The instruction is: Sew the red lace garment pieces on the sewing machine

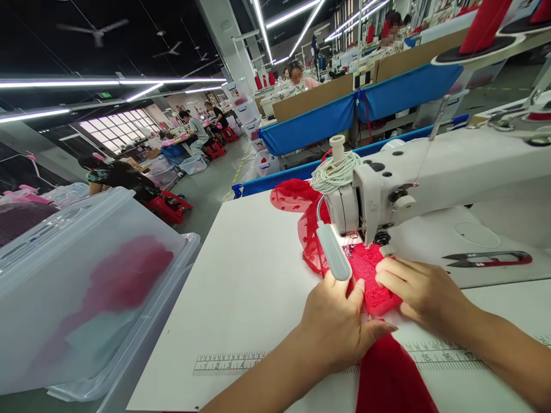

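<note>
Red lace fabric [373,287] lies under the needle area of a white sewing machine [430,178], lit by a small lamp [334,252]. My left hand [333,321] holds the fabric's near left side, the fingertips partly hidden behind the lamp. At the fabric's right edge, my right hand [424,289] has its fingers curled and pinched onto it. Sheer red mesh [312,232] spreads behind and left of the needle. A red strip of cloth [390,378] hangs toward me between my forearms.
Black thread snips [488,259] rest on the machine bed at right. A printed ruler [228,363] runs along the near part of the white table [206,298]. Translucent bins [99,287] stand at left. Several people work at other tables farther off.
</note>
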### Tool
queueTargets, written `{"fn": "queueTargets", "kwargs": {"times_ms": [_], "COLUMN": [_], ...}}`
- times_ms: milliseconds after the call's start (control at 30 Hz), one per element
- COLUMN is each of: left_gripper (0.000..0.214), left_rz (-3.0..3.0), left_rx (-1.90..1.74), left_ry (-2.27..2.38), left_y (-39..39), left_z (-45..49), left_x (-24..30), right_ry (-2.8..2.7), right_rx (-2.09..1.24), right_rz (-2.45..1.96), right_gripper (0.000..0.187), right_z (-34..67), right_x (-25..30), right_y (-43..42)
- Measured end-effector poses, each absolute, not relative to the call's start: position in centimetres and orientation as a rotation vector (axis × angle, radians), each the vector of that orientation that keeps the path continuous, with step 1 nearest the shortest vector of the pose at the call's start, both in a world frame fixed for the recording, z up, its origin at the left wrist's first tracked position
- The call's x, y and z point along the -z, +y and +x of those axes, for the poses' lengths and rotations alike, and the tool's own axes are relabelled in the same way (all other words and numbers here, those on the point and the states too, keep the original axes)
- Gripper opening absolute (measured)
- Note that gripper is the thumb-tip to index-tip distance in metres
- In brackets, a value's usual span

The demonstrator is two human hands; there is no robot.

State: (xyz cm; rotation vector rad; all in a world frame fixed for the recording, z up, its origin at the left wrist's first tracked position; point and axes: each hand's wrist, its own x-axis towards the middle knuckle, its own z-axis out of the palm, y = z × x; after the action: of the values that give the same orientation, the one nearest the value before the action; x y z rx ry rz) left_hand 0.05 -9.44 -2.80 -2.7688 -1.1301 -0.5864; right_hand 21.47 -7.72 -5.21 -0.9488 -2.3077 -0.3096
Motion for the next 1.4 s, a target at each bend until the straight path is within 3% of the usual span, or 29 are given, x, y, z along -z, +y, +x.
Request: {"fn": "queueTargets", "kwargs": {"times_ms": [400, 1167, 1400], "left_gripper": [0.086, 0.087, 0.085], "left_rz": [-2.695, -2.634, -2.668], "left_rx": [0.641, 0.645, 0.479], "left_ry": [-1.082, -1.153, -1.158], "left_y": [-9.4, -8.8, -8.7], "left_z": [0.2, 0.3, 0.4], "left_x": [3.7, 4.1, 3.8], "right_ry": [-2.236, -2.311, -2.309], "right_rx": [0.269, 0.321, 0.31], "right_rz": [-0.995, -0.977, -0.971], "right_gripper": [0.04, 0.039, 0.038], "right_z": [21.6, 22.0, 22.0], "right_x": [6.8, 5.7, 5.8], "right_y": [-7.7, -7.0, -7.0]}}
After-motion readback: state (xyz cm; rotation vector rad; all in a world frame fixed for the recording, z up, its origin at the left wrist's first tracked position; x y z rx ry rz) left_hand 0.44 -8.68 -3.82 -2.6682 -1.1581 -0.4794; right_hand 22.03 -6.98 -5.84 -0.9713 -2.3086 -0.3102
